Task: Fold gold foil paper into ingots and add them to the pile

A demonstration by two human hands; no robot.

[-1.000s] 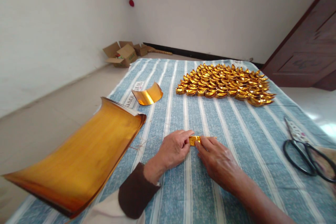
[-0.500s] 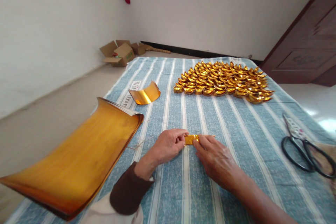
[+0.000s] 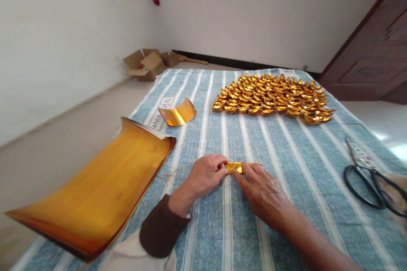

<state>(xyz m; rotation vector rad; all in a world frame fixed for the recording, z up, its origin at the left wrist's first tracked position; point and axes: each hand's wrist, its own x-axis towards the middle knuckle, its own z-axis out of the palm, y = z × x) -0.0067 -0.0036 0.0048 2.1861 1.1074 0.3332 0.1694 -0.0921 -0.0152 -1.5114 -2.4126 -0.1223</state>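
Note:
A narrow folded strip of gold foil paper (image 3: 243, 166) lies on the blue striped cloth (image 3: 286, 156) in front of me. My left hand (image 3: 206, 175) pinches its left end between thumb and fingers. My right hand (image 3: 260, 190) presses down on the strip from the right, its fingertips on the fold. Both hands rest on the cloth and meet at the strip.
A curled stack of gold foil sheets (image 3: 95, 190) lies at the left edge. A small curved gold sheet (image 3: 178, 114) sits beyond it. Several folded gold ingots (image 3: 273, 99) are laid in rows at the back. Black-handled scissors (image 3: 369, 173) lie at the right. Cardboard boxes (image 3: 148, 64) stand on the floor.
My hands have stayed on the gold strip, with small finger shifts along the fold. The view has moved slightly.

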